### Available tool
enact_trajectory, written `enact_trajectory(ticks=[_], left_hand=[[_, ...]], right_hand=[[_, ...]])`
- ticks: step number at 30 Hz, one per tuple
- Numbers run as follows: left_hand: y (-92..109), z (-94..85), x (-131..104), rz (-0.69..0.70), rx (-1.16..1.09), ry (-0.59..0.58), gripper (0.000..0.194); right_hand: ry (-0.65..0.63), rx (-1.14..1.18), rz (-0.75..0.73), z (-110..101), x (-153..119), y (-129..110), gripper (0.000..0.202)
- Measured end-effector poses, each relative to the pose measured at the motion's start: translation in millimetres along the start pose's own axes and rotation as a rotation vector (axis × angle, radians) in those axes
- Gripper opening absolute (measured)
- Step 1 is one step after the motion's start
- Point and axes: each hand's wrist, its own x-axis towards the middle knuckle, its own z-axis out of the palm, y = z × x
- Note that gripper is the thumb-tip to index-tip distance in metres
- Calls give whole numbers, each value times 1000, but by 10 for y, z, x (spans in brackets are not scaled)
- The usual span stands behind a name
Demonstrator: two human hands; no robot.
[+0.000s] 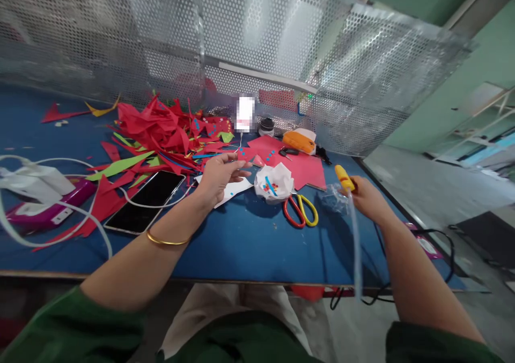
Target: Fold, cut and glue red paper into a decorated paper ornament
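Observation:
My left hand (225, 175) hovers over a white paper piece (237, 190), thumb and fingers drawn together. Whatever they pinch is too small to make out. To its right sits a crumpled white paper cup shape (260, 183) with small red, orange and blue bits inside. Beside that lie scissors (293, 213) with one red and one yellow handle. My right hand (368, 197) is closed around a yellow glue gun (344, 177); a long translucent glue stick (355, 245) sticks out of it towards me. Crinkled clear plastic (335, 198) is close by that hand.
Red and green paper scraps (155, 130) are heaped at the left, near a black-screened phone (148, 202) and a white cable. Red sheets (308, 170) and an orange pouch (300, 142) lie farther back. A perforated metal screen (257, 36) borders the blue table (249, 250).

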Motion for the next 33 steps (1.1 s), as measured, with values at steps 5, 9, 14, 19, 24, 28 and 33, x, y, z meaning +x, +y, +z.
enact_trajectory(ticks=[5,9,14,19,24,28,33], left_hand=[[45,-10,0,-15,-25,38,13],[51,-29,27,-32,-26,50,12],[44,-82,76,-16,-41,39,11],[73,-143,112,17,-54,52,6],[131,-190,146,65,-70,93,7],[176,-245,195,114,-104,152,7],[218,-328,264,110,-130,224,7]], right_hand=[[-95,-159,27,43,6,210,34],[-168,-220,15,121,44,260,35],[-219,-279,-23,101,83,267,28],[-133,-359,-56,-199,38,53,25],[118,-105,-342,-390,-81,-923,16],[-130,148,-585,-125,-75,-1953,18],[-406,-92,-560,476,205,-2718,24]])
